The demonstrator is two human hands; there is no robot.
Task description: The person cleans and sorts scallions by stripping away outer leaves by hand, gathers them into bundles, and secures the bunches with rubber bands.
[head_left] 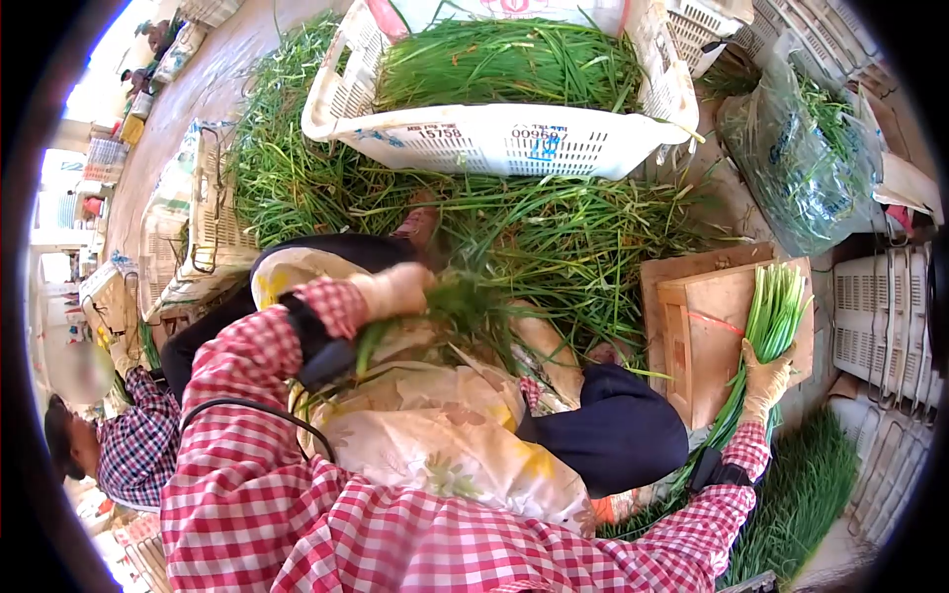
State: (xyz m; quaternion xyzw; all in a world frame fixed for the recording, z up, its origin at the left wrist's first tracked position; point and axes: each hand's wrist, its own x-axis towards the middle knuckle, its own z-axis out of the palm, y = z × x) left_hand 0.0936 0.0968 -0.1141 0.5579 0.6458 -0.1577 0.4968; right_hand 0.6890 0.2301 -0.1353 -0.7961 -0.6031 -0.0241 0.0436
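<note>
On the right, my gloved right hand point(766, 381) is wrapped round a thick bundle of garlic chives point(776, 308). Their pale cut ends point up against a wooden board stand point(732, 321), and the green leaves trail down along my forearm. My left hand point(393, 292), also gloved, is curled above my lap and smeared by motion. Blurred loose chives point(465, 308) stick out beside it and seem to be in its grip. Beneath lies a floral apron point(415, 425) over my legs. A red tie point(714, 318) hangs across the stand.
A white plastic crate point(425, 148) full of chives stands ahead, with a heap of loose chives point(554, 232) around it. At right are a clear plastic bag point(801, 158), stacked crates point(880, 316) and more chives point(801, 494). Another person point(148, 435) sits at left near crates point(203, 217).
</note>
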